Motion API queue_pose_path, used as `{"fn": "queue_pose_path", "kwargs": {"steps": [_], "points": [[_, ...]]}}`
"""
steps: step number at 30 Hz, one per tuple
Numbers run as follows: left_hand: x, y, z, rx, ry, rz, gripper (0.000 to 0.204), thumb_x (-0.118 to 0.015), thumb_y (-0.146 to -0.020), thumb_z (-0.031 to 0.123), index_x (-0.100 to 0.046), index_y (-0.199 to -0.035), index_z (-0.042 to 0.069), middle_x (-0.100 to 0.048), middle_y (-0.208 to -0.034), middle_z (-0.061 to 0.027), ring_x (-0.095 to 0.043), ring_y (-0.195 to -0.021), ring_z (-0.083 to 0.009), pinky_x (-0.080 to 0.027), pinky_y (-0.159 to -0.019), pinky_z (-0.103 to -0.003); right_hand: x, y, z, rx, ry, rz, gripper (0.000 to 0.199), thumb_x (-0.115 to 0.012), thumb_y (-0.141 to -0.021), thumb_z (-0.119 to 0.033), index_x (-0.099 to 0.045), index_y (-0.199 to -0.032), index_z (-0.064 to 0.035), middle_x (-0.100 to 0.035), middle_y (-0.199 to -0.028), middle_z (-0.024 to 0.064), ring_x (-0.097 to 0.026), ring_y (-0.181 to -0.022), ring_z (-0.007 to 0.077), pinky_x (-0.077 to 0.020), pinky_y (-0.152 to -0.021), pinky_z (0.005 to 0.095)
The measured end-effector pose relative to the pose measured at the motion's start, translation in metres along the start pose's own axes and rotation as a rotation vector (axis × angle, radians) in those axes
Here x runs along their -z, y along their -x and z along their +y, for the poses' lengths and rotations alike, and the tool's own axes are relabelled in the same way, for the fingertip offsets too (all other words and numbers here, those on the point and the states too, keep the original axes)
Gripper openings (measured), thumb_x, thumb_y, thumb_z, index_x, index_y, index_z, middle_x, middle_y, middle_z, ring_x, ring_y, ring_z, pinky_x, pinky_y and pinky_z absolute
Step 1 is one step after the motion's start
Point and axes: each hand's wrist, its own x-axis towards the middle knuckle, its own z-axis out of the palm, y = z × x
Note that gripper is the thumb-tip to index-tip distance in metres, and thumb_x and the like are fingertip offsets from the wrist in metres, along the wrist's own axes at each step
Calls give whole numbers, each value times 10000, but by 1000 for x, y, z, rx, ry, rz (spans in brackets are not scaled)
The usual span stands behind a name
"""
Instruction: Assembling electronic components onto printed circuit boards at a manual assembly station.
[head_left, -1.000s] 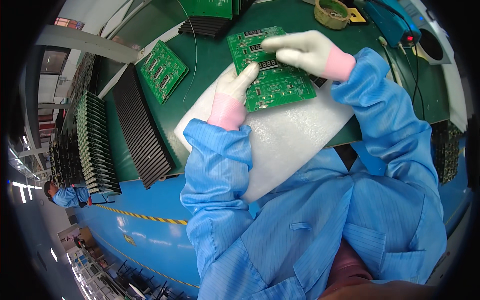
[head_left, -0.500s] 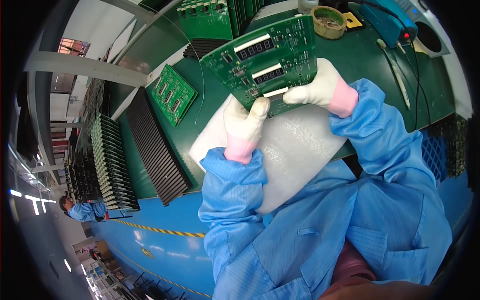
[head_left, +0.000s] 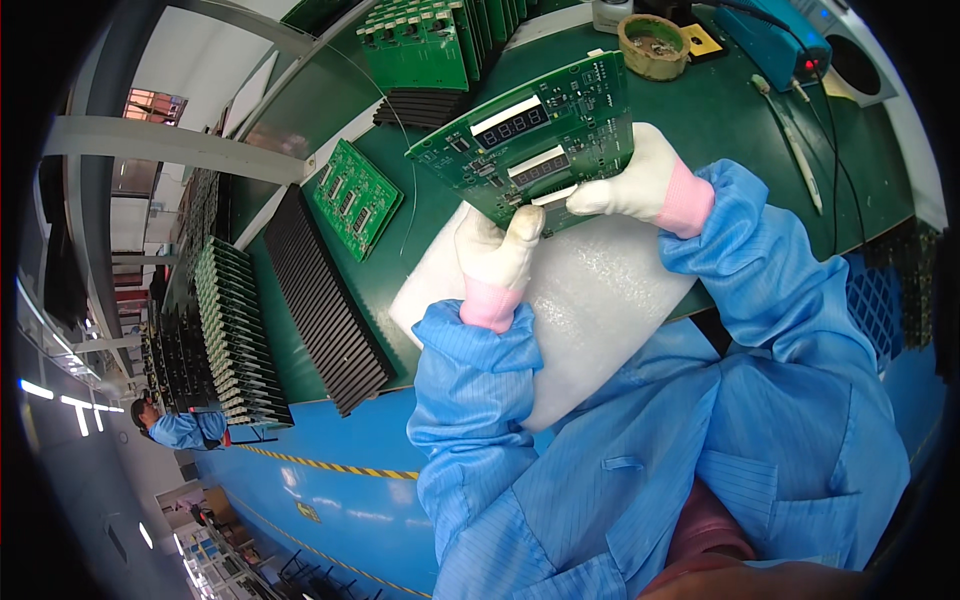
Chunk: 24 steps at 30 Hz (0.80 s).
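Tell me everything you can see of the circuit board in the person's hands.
The green circuit board looks rigid and rectangular, with small components and two dark displays, white along their upper sides; another white strip sits lower. It is tilted up, face toward the camera, by the far end of the white sheet. The left hand grips its lower left part, the right hand its lower right, thumbs on the face. Its lower edge is partly hidden.

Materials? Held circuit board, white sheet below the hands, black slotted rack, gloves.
Circuit board: likely fibreglass; thin, flat, stiff-looking, with a green coating.
White sheet: probably plastic foam; speckled sheen.
Black rack: perhaps plastic or rubber, matte; even, moulded-looking ribs.
Gloves: likely knit fabric, matte white; ribbed pink cuffs.
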Motion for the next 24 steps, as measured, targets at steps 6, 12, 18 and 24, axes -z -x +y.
{"fn": "queue_pose_path", "kwargs": {"steps": [6, 12, 18, 24], "points": [[0, 1, -1, 6, -13, 4, 403, -684, -828, 176, -529, -1145, -19, -616, -1023, -123, -563, -875, -170, -439, -827, -274, 2, -2, 3, -3, 21, -3, 515, -834, -587, -191, -636, -1018, 11, -675, -936, 94, -596, -809, 166, -489, -778, 278], [-4, 2, 1, 4, -81, 26, 382, -662, -841, 188, -534, -1138, -16, -616, -1019, -122, -562, -873, -166, -440, -827, -274, 4, -6, 13, 2, 13, -7, 511, -826, -619, -205, -632, -1040, 11, -671, -958, 96, -597, -819, 167, -489, -788, 278], [-7, -5, -1, 47, -152, 23, 390, -629, -858, 195, -510, -1161, -20, -615, -1011, -118, -566, -868, -167, -450, -825, -280, 7, -9, 11, -67, 35, 14, 456, -781, -672, -209, -634, -1042, 13, -674, -938, 107, -611, -800, 170, -500, -763, 279], [3, -7, 6, 151, 35, 44, 409, -617, -846, 149, -477, -1185, -33, -612, -1002, -127, -578, -840, -172, -468, -793, -269, 36, -23, -11, -99, 315, -64, 477, -753, -708, -188, -608, -1112, 19, -659, -1005, 102, -599, -844, 163, -488, -777, 291]]}}
